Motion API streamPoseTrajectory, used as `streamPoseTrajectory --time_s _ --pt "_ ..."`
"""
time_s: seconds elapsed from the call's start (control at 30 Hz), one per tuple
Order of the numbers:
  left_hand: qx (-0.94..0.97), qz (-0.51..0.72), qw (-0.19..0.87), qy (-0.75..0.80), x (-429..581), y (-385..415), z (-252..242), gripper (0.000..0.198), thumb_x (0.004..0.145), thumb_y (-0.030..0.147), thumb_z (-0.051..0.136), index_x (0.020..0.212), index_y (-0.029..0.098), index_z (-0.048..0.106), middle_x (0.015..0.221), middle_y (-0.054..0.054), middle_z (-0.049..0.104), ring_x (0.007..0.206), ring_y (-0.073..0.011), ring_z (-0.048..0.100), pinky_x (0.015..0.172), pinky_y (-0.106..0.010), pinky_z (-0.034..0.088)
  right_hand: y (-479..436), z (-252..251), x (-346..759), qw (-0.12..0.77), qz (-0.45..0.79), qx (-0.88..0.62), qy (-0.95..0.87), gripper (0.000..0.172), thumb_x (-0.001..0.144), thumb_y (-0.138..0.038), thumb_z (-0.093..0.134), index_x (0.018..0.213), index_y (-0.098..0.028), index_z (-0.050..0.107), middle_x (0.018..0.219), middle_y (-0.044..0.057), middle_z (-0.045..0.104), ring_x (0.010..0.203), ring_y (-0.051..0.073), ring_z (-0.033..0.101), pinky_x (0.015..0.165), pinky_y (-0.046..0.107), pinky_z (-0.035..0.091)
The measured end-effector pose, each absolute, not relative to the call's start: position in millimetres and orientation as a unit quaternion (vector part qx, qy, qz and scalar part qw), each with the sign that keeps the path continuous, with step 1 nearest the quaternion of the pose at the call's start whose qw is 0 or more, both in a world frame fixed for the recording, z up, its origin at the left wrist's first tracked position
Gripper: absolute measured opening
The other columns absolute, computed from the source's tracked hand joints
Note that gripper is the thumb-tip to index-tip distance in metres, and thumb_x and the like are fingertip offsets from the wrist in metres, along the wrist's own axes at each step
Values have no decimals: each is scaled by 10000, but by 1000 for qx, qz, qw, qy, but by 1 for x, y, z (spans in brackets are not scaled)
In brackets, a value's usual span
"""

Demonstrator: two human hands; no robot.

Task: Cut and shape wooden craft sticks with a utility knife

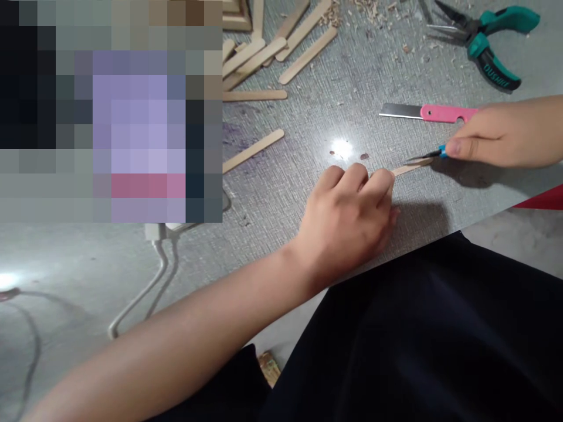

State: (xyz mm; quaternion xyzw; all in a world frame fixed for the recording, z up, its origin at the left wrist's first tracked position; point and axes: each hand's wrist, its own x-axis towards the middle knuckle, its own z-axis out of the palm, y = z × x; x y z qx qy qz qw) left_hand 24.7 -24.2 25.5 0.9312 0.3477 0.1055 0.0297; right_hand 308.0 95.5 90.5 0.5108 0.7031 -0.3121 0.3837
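1. Two bare hands are close together over a grey, textured tabletop [308,123], near its front edge
2. The left hand [349,214] has its fingers curled down, gripping a wooden craft stick [412,168]; most of the stick is hidden under the hand, and a short length emerges beside the index finger and points toward the other hand
3. The right hand [488,138] grasps a blue-handled craft knife [433,154], thumb laid along the handle; its slim pointed blade lies over or just beside the stick's exposed part, and whether the edge touches the wood I cannot tell
4. Just beyond the right hand lies a pink-handled flat blade [424,112], its handle end hidden behind the fingers; I cannot tell whether they touch it
5. Teal-and-black long-nose pliers [477,32] lie farther back, handles spread
6. Several loose craft sticks [308,55] lie scattered at the back, some overlapping, with wood shavings [376,10] near them
7. Two small dark flakes [364,156] lie beyond the left hand, beside a bright glare spot [342,147]
8. A white cable [141,302] runs from a white plug [155,231] toward the left forearm
9. Dark cloth [417,328] fills the lower right, below the table edge; coarse blurring covers the upper left corner
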Motion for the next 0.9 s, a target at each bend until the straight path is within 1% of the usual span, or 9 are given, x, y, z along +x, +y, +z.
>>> streamPoseTrajectory --time_s 0.1,0.23,0.3,0.43,0.57,0.67,0.77,0.9 --pt "931 115 31 345 23 -24 25 337 1183 268 559 1238 98 845 1108 -151 811 1008 -313 737 790 -460 545 91 93 301 410 -297 483 715 742 1248 -758 343 757 -236 534 638 -35 545 606 140 501 671 410 377" --pt "924 119 66 358 20 -24 23 335 1164 284 614 1367 122 826 1130 -156 816 1041 -331 738 812 -476 568 87 96 291 427 -274 474 719 755 1239 -774 312 773 -237 564 635 -21 576 601 152 517 672 416 349" --pt "921 127 74 361 19 -25 21 337 1158 293 632 1385 131 821 1130 -155 814 1041 -332 736 810 -476 567 87 96 291 434 -269 477 716 757 1239 -776 304 772 -239 562 643 -15 583 607 157 520 679 418 342" --pt "921 136 68 359 19 -25 20 299 1168 283 625 1333 142 831 1099 -137 805 1027 -314 730 795 -451 543 89 95 297 434 -268 480 714 767 1227 -798 313 759 -241 557 633 -16 580 589 158 521 677 424 334" --pt "925 131 63 352 20 -25 21 252 1169 272 628 1232 151 841 1104 -130 798 1014 -301 722 790 -440 529 91 95 298 434 -269 471 720 767 1223 -802 318 764 -242 569 634 -24 595 586 153 546 673 417 332" --pt "929 137 41 341 20 -24 22 255 1175 253 612 1183 140 841 1075 -124 791 992 -292 716 772 -433 524 92 95 296 435 -268 475 717 765 1228 -793 326 748 -241 549 611 -32 574 568 143 530 664 417 330" --pt "932 142 27 333 20 -24 23 261 1177 242 604 1160 130 840 1068 -124 790 982 -292 713 752 -434 518 93 95 295 438 -276 475 712 765 1224 -800 330 747 -240 541 616 -32 569 568 140 521 670 415 324" --pt "931 142 36 334 19 -25 23 240 1171 241 620 1153 146 839 1094 -121 796 981 -291 707 761 -440 525 94 95 295 446 -272 473 710 778 1216 -823 333 754 -238 556 621 -28 591 570 139 535 675 411 327"
